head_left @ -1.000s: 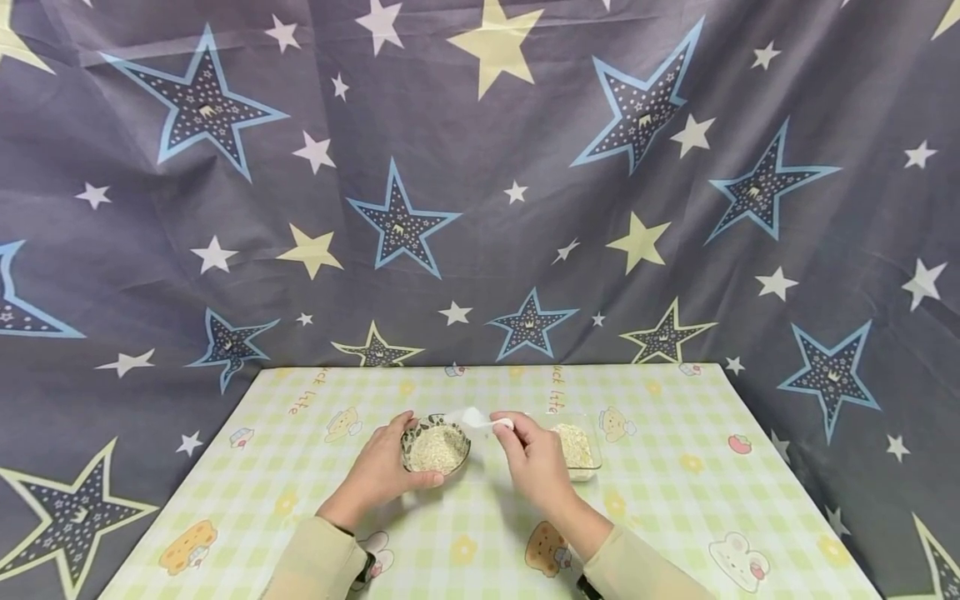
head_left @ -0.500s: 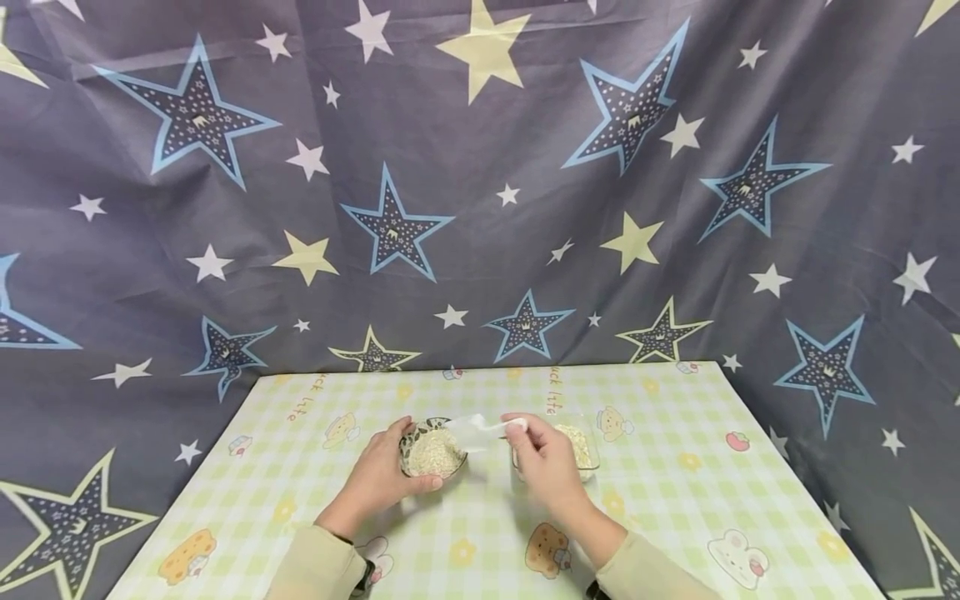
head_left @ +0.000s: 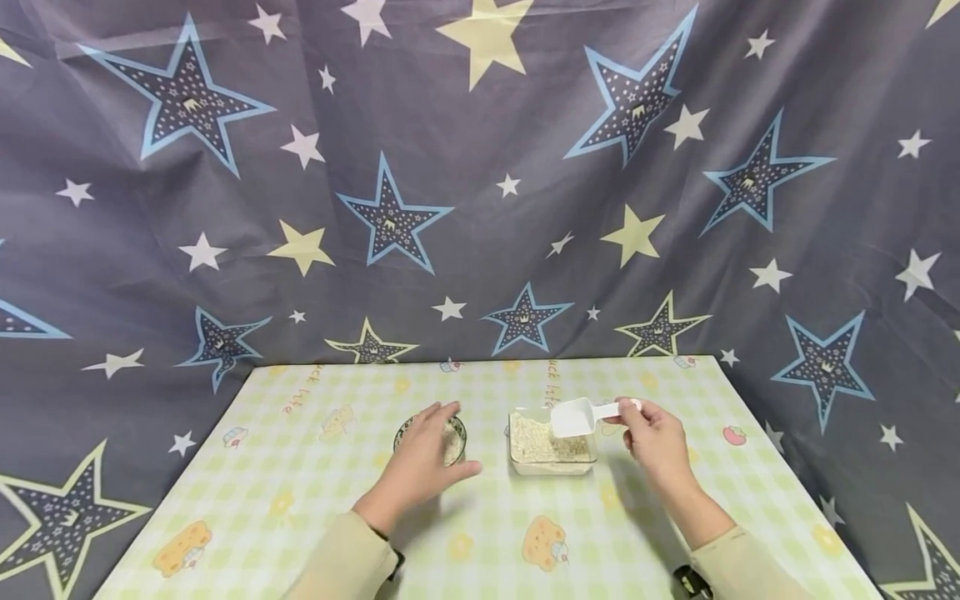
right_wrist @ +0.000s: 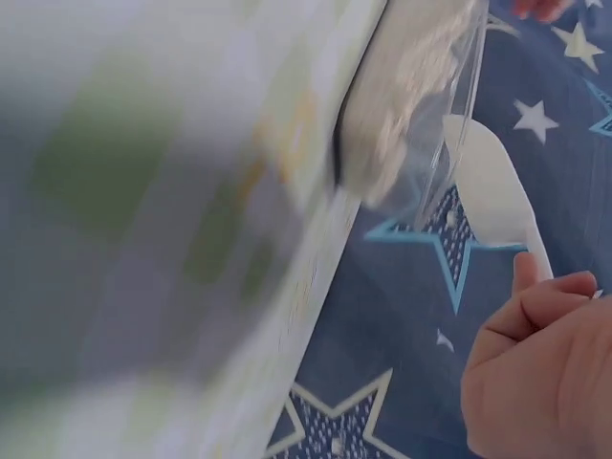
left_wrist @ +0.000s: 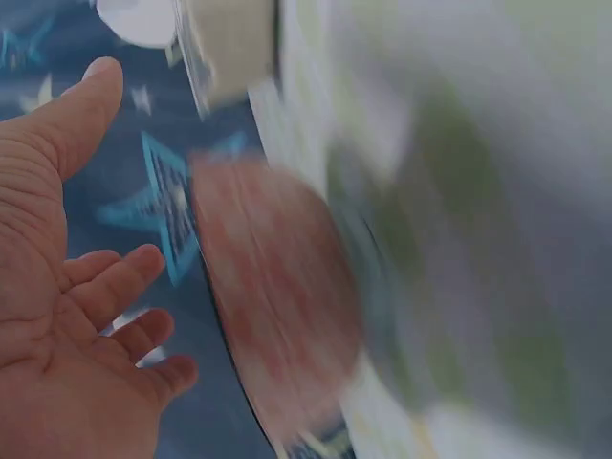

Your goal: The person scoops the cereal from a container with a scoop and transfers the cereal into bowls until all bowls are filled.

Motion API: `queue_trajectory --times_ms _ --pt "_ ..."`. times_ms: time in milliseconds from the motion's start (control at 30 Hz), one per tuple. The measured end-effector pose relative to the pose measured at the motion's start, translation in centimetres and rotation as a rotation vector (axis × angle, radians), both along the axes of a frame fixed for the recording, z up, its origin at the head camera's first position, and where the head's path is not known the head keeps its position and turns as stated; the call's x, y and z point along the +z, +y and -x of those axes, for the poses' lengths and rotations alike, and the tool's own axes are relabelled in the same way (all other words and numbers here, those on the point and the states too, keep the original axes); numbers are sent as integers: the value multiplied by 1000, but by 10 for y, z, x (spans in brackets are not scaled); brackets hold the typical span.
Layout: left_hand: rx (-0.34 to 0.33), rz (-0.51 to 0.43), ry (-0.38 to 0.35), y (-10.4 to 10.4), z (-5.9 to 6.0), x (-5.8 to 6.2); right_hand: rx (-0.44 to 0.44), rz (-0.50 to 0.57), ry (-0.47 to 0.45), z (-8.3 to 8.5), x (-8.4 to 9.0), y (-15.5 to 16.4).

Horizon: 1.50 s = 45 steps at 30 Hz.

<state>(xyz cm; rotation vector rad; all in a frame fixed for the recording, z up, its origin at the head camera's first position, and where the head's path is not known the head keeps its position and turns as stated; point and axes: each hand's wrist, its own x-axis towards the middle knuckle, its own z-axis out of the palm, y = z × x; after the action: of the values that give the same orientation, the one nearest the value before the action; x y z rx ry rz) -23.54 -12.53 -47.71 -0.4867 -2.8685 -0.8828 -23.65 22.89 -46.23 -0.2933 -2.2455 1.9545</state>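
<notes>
My left hand is over and beside a patterned glass bowl, fingers extended and thumb held away from it. Pale oat flakes show inside the bowl, partly hidden by the hand. In the left wrist view, a gap separates the loosely bent fingers from the bowl. My right hand pinches the handle of a white scoop between thumb and fingers. The scoop's flat end overlaps a clear rectangular container that holds more flakes.
A green-and-white checked cloth with cartoon prints covers the table. Behind it hangs a dark curtain patterned with stars. The bowl stands left of the container, with a strip of cloth between them.
My right hand has carried the scoop from the bowl rightward to the container. My left hand has let go of the bowl's side and come up over it.
</notes>
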Motion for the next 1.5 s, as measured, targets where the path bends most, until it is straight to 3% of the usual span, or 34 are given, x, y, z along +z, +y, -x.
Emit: queue_trajectory --times_ms 167,367,467,533,633,700,800,1000,1133,1267,1500 --pt "-110 76 -11 37 10 7 23 -289 160 1 3 7" --pt "-127 157 -29 60 24 4 48 -748 584 -2 4 -5" --pt "-119 156 -59 64 29 2 71 -956 735 -2 3 -11" --pt "-121 148 -77 66 31 1 97 -1045 769 -2 2 -13" --pt "-124 140 -106 68 32 1 150 -1079 718 -1 0 -17" --pt "-122 141 -121 69 32 2 186 -1046 632 1 1 -17" --pt "-120 143 -132 70 33 2 220 -907 493 8 2 -14" --pt "-128 142 -142 70 35 0 216 -449 152 22 -1 -4" --pt "-133 141 -142 72 35 0 160 -232 -54 22 -9 -4" --pt "-136 141 -145 73 35 1 141 -102 -143 20 -17 -12" --pt "-125 139 -143 72 33 3 114 -16 -154 16 -23 -21"
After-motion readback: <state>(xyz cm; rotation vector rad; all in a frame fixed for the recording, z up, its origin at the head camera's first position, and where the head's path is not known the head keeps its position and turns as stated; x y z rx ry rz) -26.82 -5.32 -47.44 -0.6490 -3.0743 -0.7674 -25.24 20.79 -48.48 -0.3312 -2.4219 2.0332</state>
